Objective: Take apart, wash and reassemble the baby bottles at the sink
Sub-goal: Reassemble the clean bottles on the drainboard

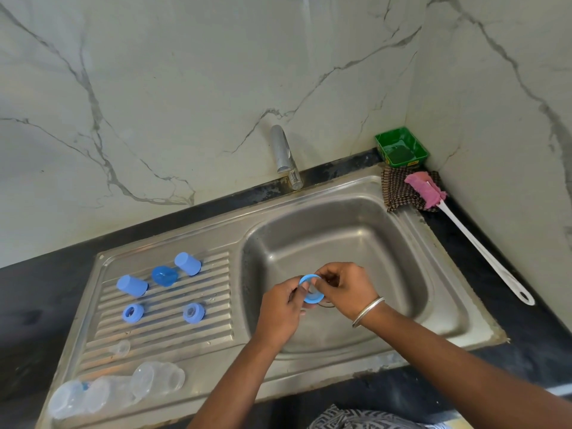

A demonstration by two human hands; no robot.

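Over the steel sink basin (371,243) both hands hold a blue bottle ring (311,288). My left hand (280,311) grips its left side and my right hand (345,289) pinches its top right edge. On the draining board (161,332) lie two blue caps (132,285) (188,264), a darker blue cap (164,275), two blue rings with teats (133,313) (193,313), a clear teat (121,348) and clear bottle bodies (156,378) (89,397) lying on their sides.
The tap (286,156) stands behind the basin, with no water running. A pink bottle brush with a white handle (473,236) lies on the right counter over a checked cloth (399,188). A green tub (401,147) sits in the corner.
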